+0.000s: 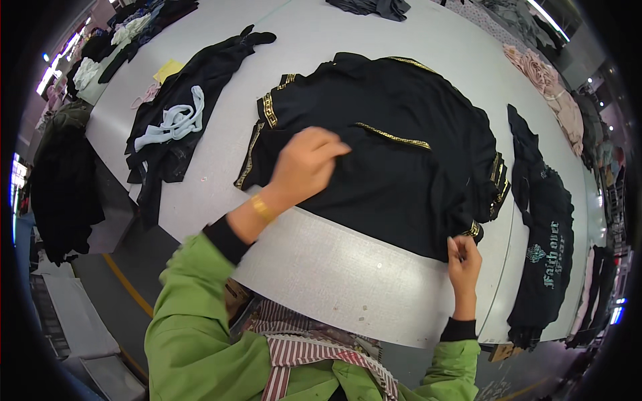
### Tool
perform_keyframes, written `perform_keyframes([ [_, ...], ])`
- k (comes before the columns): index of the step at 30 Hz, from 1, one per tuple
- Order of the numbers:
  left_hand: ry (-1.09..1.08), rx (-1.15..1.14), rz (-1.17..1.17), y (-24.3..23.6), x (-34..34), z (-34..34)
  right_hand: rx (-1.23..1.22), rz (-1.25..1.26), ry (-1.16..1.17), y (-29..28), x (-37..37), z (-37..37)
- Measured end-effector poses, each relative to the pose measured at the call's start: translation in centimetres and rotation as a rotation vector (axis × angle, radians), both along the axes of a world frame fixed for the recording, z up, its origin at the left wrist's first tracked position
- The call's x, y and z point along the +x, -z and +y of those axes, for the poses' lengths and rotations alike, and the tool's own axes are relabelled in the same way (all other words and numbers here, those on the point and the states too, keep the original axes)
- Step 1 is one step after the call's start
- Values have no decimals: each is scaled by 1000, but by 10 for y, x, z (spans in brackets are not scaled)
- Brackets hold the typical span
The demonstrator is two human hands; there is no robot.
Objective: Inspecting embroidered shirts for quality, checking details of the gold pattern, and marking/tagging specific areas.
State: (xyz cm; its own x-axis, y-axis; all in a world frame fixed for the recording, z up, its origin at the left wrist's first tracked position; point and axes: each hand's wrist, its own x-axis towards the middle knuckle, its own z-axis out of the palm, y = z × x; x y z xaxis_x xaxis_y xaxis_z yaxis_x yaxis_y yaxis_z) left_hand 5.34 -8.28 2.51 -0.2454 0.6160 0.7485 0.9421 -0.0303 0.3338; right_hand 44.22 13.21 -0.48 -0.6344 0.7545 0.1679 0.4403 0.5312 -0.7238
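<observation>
Black garments with gold patterned trim (374, 187) lie spread in a layered pile at the middle of the light grey table (334, 267). My left hand (307, 167) is over their left middle, fingers curled; whether anything is between them I cannot make out. My right hand (464, 264) pinches the black fabric at the lower right corner, just below a gold-trimmed edge.
Dark clothing with a pale blue strip (167, 127) lies at left. A printed black garment (540, 267) lies at right. Pink fabric (548, 90) and grey cloth (368, 7) lie farther back. Dark garments (63, 194) hang off the left side. The table's front edge curves near my body.
</observation>
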Motion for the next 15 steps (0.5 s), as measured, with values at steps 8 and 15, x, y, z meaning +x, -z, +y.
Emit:
perform_keyframes([
  [8, 31, -565, -617, 35, -63, 170, 466, -2, -4, 52, -56, 3],
  [15, 258, -664, -1017, -7, -68, 153, 458, 22, -5, 47, -57, -6],
])
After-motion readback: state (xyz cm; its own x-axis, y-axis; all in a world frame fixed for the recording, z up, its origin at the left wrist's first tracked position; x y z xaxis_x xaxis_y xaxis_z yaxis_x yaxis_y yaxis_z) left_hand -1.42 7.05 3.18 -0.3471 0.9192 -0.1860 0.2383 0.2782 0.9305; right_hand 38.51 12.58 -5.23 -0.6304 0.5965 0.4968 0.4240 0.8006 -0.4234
